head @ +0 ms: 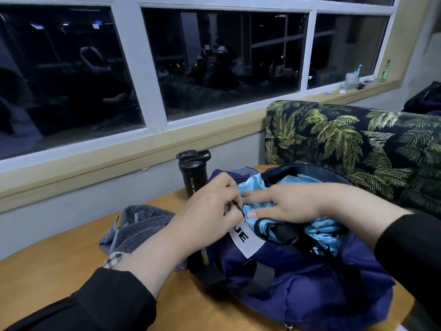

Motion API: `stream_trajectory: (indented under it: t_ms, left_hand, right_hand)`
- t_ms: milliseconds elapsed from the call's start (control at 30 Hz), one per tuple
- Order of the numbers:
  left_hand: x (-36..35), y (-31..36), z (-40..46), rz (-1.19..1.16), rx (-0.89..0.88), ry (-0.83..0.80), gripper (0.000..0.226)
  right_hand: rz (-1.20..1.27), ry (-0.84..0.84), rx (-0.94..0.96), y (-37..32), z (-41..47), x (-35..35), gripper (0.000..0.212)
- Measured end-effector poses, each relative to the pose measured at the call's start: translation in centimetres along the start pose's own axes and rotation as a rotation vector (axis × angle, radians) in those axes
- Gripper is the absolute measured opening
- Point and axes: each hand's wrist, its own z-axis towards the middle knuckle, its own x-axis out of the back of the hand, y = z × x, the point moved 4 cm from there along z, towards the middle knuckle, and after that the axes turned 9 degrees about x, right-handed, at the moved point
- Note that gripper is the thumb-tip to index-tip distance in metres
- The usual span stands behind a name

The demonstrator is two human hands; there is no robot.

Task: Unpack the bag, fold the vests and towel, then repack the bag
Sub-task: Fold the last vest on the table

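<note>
Trouble here, I'd guess, is the zip. The left hand (210,206) pinches something thin and dark at the bag's opening, probably the zipper pull, fingers curled tight round it, right next to the light blue cloth (259,205). If that cloth is one of the vests, it's bunched against the opening edge, and running the zip either way could snag it. The right hand (286,206) lies flat on the blue cloth, fingers pretty much straight and spread, pressing rather than gripping. If it lets up, the slippery stuff could puff back into the zip line.

The bag (298,283) sits lower right of centre on the wooden table (59,271), dark blue, soft and slumped, with a white label and black straps across the top. It's open and stuffed with that shiny blue fabric.

The towel (136,225), grey-blue and striped, lies crumpled at centre left, not folded. A black bottle (193,175) stands just behind the bag, close enough to get knocked over.
</note>
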Motion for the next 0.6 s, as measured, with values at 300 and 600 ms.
stream_trajectory:
  t_ms: [300, 600]
  left_hand:
    - [-0.1, 1.4, 0.4, 0.004, -0.046, 0.053, 0.015]
    - [-1.5, 0.1, -0.2, 0.018, -0.004, 0.018, 0.027]
  right_hand:
    - [-0.066, -0.064, 0.003, -1.1, 3.0, -2.5, 0.033]
    - [0.064, 0.067, 0.008, -0.1, 1.9, -3.0, 0.032]
